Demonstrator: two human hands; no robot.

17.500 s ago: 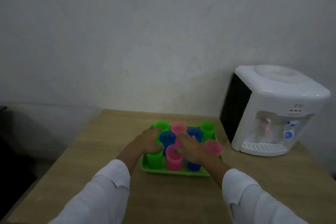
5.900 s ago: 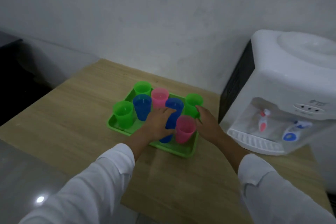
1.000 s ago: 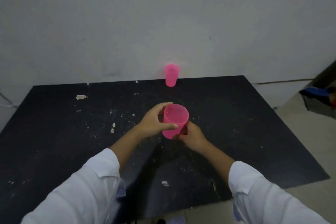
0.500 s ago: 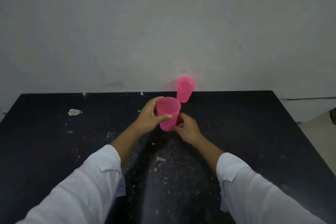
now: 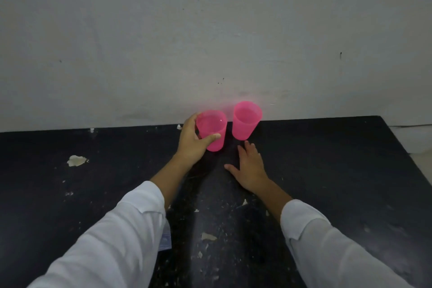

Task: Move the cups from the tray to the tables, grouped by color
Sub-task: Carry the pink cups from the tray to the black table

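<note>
Left hand (image 5: 192, 145) wraps the near pink cup (image 5: 212, 130) at mid-wall, at twelve o'clock on the black table (image 5: 327, 170), just beside its pink twin (image 5: 246, 120) at one o'clock. Right hand (image 5: 251, 168) lies spread and flat, empty. Thin plastic, likely light and springy; squeeze gently.

Two cups (image 5: 246, 120) side by side at the table's (image 5: 327, 159) far edge — wall (image 5: 210, 30) behind.

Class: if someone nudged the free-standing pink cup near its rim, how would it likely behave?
The right cup looks like thin, translucent plastic, so probably light. It is tall, narrowing to a small base, so likely tips rather than slides. It would probably roll in a curve.
</note>
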